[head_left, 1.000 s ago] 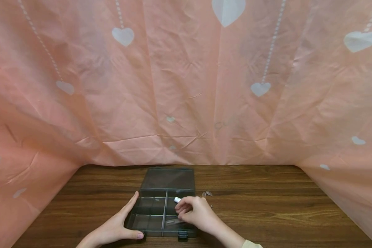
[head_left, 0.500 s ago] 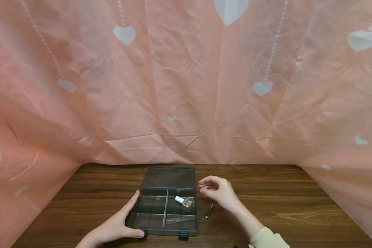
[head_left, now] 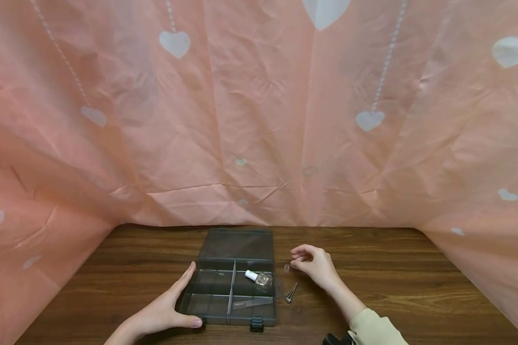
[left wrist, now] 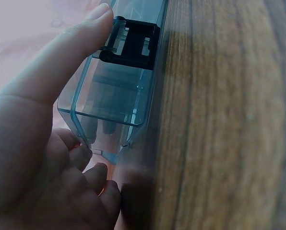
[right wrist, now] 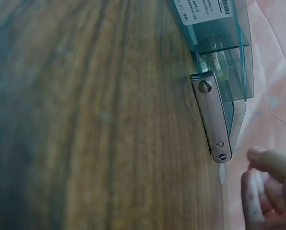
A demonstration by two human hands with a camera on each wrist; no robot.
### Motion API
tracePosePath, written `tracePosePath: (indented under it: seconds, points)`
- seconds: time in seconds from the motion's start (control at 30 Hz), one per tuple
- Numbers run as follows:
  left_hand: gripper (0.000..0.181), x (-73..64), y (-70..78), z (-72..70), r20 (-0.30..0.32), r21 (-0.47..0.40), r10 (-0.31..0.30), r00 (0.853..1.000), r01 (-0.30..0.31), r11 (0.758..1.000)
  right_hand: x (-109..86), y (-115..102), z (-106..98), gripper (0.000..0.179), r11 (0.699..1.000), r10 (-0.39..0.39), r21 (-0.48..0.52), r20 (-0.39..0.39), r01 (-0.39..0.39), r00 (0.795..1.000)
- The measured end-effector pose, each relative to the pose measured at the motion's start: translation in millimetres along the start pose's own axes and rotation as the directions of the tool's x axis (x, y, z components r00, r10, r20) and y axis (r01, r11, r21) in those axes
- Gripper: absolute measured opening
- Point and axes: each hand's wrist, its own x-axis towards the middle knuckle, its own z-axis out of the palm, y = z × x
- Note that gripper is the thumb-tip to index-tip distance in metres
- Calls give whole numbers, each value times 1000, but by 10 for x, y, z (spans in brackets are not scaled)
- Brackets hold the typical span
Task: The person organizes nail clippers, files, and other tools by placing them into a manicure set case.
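Clock centred on the head view. We note a pink cloth (head_left: 259, 96) filling the 12 o'clock side, wrinkled and creased, coming down toward 9 and 3. On it we log a large white heart (head_left: 326, 12) near 1 o'clock, cut by the top edge; a small heart (head_left: 175, 44) at 11 below a dotted line (head_left: 170, 17); a faint marking (head_left: 310, 170), too blurred to read, just beside centre toward 3. At 6 we record a brown wooden table (head_left: 380, 273), grain running 9 to 3. In the right wrist view, we find its wood at 9, cloth at 3.
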Motion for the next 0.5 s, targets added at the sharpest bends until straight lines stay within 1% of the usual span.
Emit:
tracePosePath:
  seconds: [0.1, 0.2, 0.5]
  points:
    - [114, -1, -9, 1, -3, 7, 3, 1000, -3, 1000, -12, 41, 2, 21, 997, 13, -70, 1, -13, 1000]
    - [114, -5, -15, 6, -4, 10, 6, 1000, -6, 1000, -29, 74, 6, 20, 993, 28, -112, 6, -27, 1000]
    - [114, -26, 25, 11, -6, 8, 7, 1000, -6, 1000, -36, 100, 28, 16, 985, 34, -168, -11, -35, 999]
